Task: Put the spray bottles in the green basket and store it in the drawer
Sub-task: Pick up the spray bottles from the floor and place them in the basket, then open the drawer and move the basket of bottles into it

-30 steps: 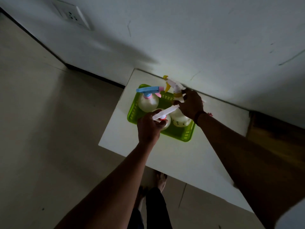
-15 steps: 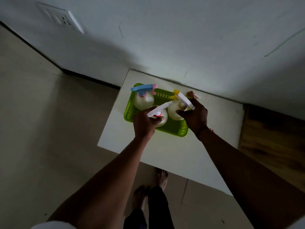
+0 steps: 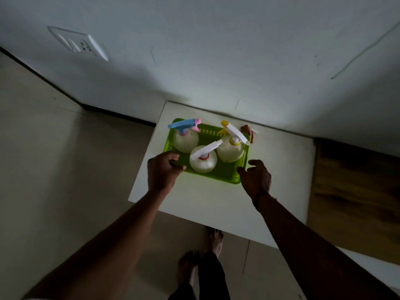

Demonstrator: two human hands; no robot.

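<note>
A green basket (image 3: 218,175) sits on a white tabletop (image 3: 216,200) near the wall. Three round pale spray bottles stand upright inside it: one with a blue and pink trigger (image 3: 185,138) at the far left, one with a white trigger and red collar (image 3: 203,161) at the front, one with a white and yellow trigger (image 3: 230,149) at the right. My left hand (image 3: 163,172) has its fingers curled on the basket's near left corner. My right hand (image 3: 256,177) is at the near right corner, fingers spread, touching or just beside the rim.
A small brown object (image 3: 246,129) lies behind the basket's far right corner. A wooden surface (image 3: 355,191) is to the right of the table. A wall socket (image 3: 80,44) is on the wall at upper left. My bare feet (image 3: 201,256) stand below the table's front edge.
Both hands have let go of the bottle triggers and dropped to the basket's near corners. The white and yellow bottle now stands in the basket.
</note>
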